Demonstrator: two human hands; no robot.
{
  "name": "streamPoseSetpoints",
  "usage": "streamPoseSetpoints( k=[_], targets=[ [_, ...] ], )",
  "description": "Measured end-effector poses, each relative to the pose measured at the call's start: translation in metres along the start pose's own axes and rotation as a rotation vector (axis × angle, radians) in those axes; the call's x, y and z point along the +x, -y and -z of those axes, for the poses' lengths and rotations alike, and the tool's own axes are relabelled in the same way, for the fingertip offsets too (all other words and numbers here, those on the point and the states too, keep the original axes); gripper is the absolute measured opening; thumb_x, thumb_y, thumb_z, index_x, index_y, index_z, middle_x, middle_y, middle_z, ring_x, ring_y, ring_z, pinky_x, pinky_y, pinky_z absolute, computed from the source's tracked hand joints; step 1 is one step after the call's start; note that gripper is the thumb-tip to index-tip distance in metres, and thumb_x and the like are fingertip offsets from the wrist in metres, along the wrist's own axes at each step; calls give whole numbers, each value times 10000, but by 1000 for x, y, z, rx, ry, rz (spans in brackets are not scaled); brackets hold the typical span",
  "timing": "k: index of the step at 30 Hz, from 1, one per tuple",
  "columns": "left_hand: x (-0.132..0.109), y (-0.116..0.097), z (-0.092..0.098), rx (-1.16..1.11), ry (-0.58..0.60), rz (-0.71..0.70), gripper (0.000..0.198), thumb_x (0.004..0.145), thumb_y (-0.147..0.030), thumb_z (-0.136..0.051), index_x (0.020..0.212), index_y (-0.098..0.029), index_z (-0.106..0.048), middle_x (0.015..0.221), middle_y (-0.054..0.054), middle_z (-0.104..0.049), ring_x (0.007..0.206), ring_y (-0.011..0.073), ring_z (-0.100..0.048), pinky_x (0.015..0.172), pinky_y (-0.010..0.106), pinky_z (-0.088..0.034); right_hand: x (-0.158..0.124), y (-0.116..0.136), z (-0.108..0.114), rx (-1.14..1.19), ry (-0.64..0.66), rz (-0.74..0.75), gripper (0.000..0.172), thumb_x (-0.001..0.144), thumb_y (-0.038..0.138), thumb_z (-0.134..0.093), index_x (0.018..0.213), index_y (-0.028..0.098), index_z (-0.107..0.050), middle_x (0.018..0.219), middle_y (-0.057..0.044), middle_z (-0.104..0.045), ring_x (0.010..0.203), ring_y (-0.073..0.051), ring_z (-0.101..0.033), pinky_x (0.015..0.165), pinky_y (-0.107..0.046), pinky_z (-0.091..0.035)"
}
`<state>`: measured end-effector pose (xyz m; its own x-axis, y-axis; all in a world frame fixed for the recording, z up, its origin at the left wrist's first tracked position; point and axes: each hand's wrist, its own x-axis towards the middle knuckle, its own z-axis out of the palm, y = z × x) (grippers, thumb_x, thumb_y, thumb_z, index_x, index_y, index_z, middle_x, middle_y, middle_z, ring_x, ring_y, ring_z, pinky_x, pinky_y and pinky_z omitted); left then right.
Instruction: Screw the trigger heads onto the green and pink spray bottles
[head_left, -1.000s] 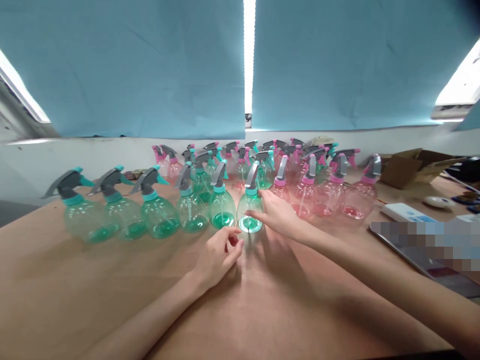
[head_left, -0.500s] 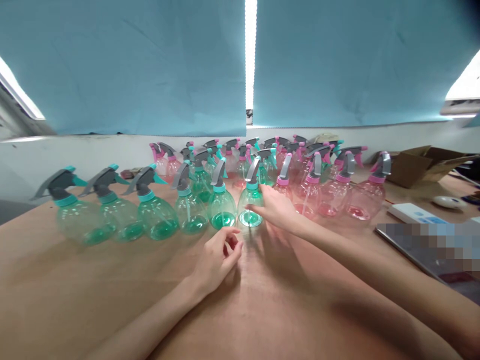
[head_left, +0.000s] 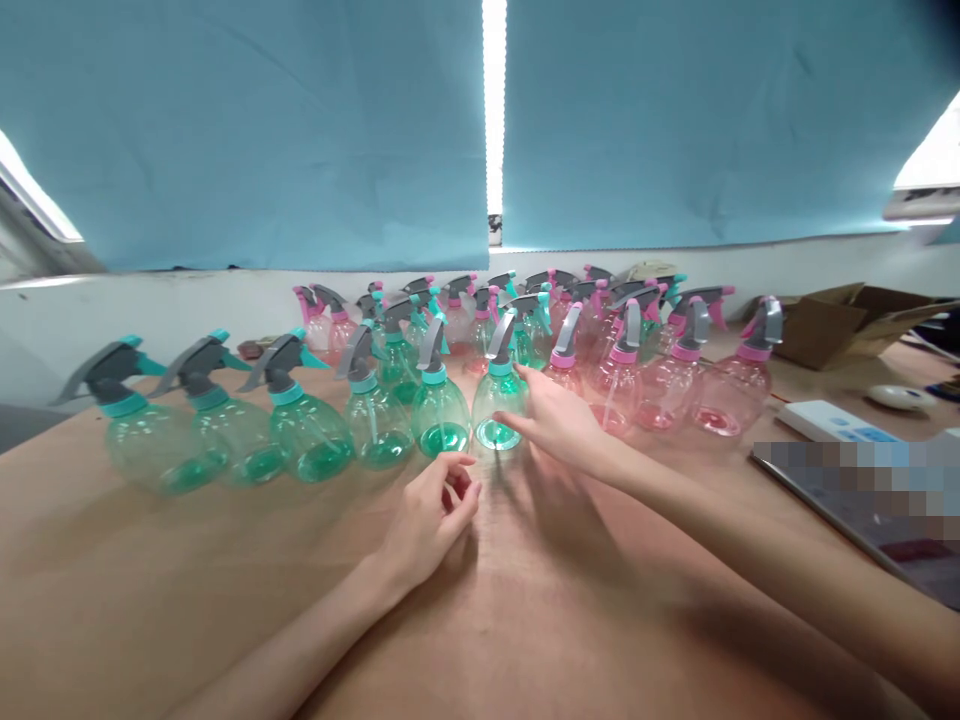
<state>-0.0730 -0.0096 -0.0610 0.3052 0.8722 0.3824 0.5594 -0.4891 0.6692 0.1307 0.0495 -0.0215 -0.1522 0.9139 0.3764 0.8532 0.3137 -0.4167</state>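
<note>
My right hand (head_left: 555,415) wraps round the side of a green spray bottle (head_left: 497,405) with a grey trigger head and turquoise collar. The bottle stands upright on the table, its far side hidden by my fingers. On the tabletop, my left hand (head_left: 439,515) rests with loosely curled fingers, a gap between thumb and fingertips and nothing in it. Just beyond it is another green spray bottle (head_left: 441,405). A row of similar green bottles (head_left: 311,435) runs to the left. Pink spray bottles (head_left: 616,390) line up to the right of my right hand.
Behind the front row stand more pink and green spray bottles (head_left: 401,355). An open cardboard box (head_left: 832,325), a white computer mouse (head_left: 900,398), a white box (head_left: 832,422) and a dark, partly blurred-out flat device (head_left: 817,500) are on the right. Blue sheets (head_left: 300,130) hang behind the wooden table (head_left: 480,640).
The view has shifted very slightly. My right hand stays on the green spray bottle, and my left hand keeps its place on the table.
</note>
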Motion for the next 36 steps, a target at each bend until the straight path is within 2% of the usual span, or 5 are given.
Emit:
streamPoseSetpoints(
  k=[7, 12, 21, 27, 36],
  targets=[
    [0, 1, 0, 5, -7, 0, 171, 913, -314, -518, 1040, -204, -552, 748, -19, -619, 613, 136, -598, 545, 242, -481, -35, -38, 40, 114, -197, 1, 222, 921, 407, -562, 984, 233, -685, 1002, -48, -748, 845, -251, -694, 757, -385, -516],
    [2, -1, -3, 21, -5, 31, 176, 912, -326, -523, 1033, -204, -564, 754, -16, -630, 597, 131, -594, 545, 244, -484, -36, -64, 50, 59, -242, -107, 349, 885, 472, -591, 1081, 192, -658, 1086, -116, -727, 970, -312, -679, 807, -439, -509],
    [8, -7, -13, 50, -11, 33, 173, 899, -333, -532, 1013, -205, -558, 743, -17, -630, 573, 132, -589, 530, 238, -477, 1, -56, 27, 75, -180, -160, 755, 838, 586, -625, 1390, 109, -433, 1316, -231, -598, 1207, -393, -571, 900, -487, -488],
    [10, -9, -19, 50, -2, 33, 186, 908, -337, -529, 1035, -203, -555, 765, -10, -634, 579, 130, -591, 513, 228, -460, 17, -56, 24, 28, -86, -188, 532, 849, 579, -611, 1117, 122, -571, 1040, -197, -684, 984, -382, -661, 768, -446, -498],
    [12, -15, -24, 40, -5, 37, 177, 906, -317, -534, 1036, -200, -562, 764, -8, -627, 587, 135, -591, 525, 237, -464, 8, -52, 43, -5, 23, -183, 406, 835, 565, -615, 969, 182, -590, 986, -147, -698, 914, -365, -674, 689, -415, -492]
  ],
)
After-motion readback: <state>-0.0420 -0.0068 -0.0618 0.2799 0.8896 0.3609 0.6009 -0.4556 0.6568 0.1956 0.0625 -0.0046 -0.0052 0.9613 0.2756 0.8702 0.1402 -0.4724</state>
